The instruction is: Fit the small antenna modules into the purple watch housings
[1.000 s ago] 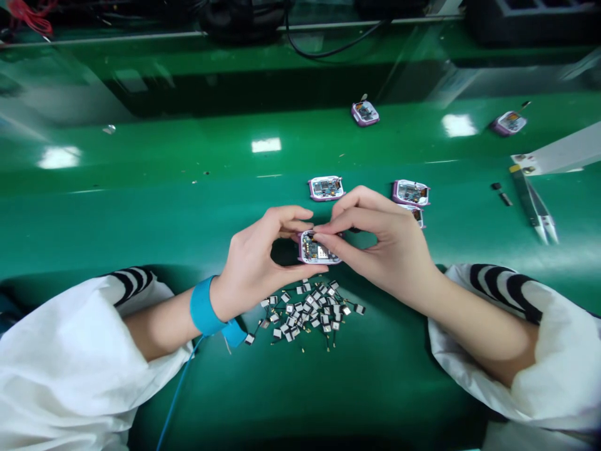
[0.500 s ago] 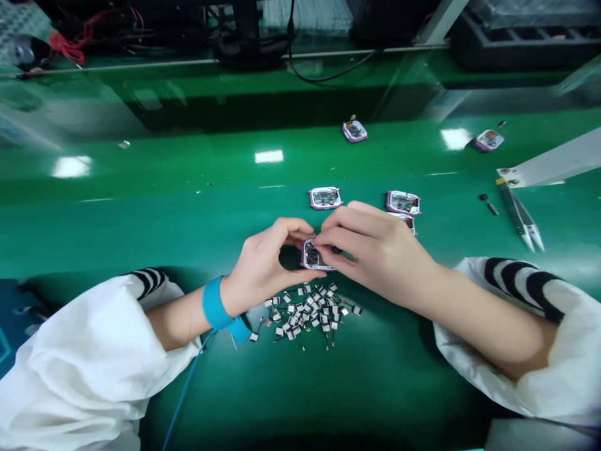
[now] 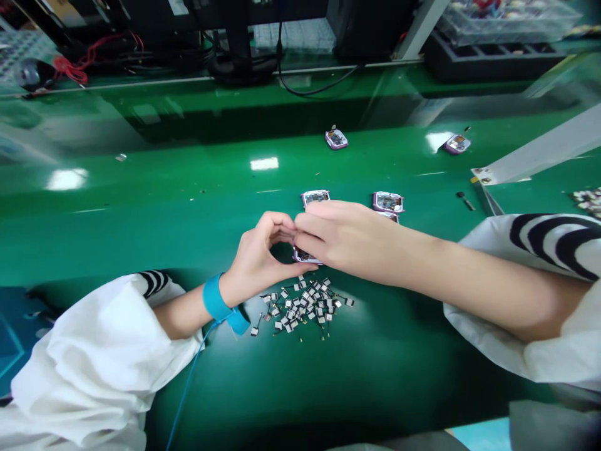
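Bringing your right hand (image 3: 342, 235) further over the watch case (image 3: 305, 255), you have covered most of the open inside that showed a second ago; it looks like close finger work, now largely out of sight. Its fingers are bent and bunched together, and you cannot tell from here whether they pinch anything. Your left hand (image 3: 248, 257) curves in a C around the case's left end, thumb along the near edge, gripping it. The case sits between both hands, just beyond the heap of small parts (image 3: 307, 304) on the tabletop (image 3: 263, 388).
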Available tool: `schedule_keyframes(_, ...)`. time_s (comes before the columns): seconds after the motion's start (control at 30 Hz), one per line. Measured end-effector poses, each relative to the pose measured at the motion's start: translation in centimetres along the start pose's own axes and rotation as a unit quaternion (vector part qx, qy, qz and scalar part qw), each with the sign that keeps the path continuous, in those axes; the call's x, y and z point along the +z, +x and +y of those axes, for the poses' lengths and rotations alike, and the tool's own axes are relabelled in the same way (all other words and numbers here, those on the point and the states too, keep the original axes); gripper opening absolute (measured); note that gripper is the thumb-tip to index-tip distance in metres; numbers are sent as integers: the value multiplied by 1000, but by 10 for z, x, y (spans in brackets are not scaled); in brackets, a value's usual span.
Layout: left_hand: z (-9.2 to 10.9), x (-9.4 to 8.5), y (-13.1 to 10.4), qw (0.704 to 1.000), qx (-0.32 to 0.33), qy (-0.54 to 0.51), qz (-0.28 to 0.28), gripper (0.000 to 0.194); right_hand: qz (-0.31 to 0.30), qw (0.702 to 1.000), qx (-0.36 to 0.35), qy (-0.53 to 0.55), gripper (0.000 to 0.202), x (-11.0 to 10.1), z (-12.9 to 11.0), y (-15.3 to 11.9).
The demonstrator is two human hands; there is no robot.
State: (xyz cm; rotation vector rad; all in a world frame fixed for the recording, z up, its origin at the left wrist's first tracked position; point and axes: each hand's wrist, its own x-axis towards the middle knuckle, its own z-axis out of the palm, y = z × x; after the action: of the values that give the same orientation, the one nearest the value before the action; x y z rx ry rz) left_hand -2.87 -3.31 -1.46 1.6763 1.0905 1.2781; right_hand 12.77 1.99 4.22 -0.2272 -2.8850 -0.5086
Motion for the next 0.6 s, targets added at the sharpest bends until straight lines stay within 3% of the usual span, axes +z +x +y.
schedule_keyframes(0.13, 1, -4, 6, 999, -33, 5, 0, 48, 17, 1000, 6, 25, 26, -2, 8, -5)
schedule_keyframes(0.2, -2, -14, 16, 998, -43, 37, 15, 49, 43, 993, 68, 84, 23, 1, 29, -13)
schedule_keyframes(0.23, -4, -21, 23, 996, -43, 74, 36, 51, 56, 983, 131, 114, 25, 5, 45, -17)
schedule_keyframes(0.3, -15, -43, 40, 977, -41, 188, 92, 50, 47, 933, 334, 130, 31, 17, 80, -21)
schedule_keyframes(0.33, -23, -55, 50, 955, -41, 265, 125, 49, 10, 897, 421, 136, 36, 25, 98, -22)
schedule_keyframes(0.4, -42, -80, 68, 933, -51, 314, 168, 46, -95, 820, 538, 172, 50, 44, 129, -17)
schedule_keyframes(0.5, -66, -109, 89, 916, -59, 357, 171, 41, -133, 794, 566, 176, 59, 73, 152, -3)
schedule_keyframes(0.6, -65, -118, 94, 915, -43, 384, 114, 32, -125, 796, 573, 152, 55, 91, 152, 11)
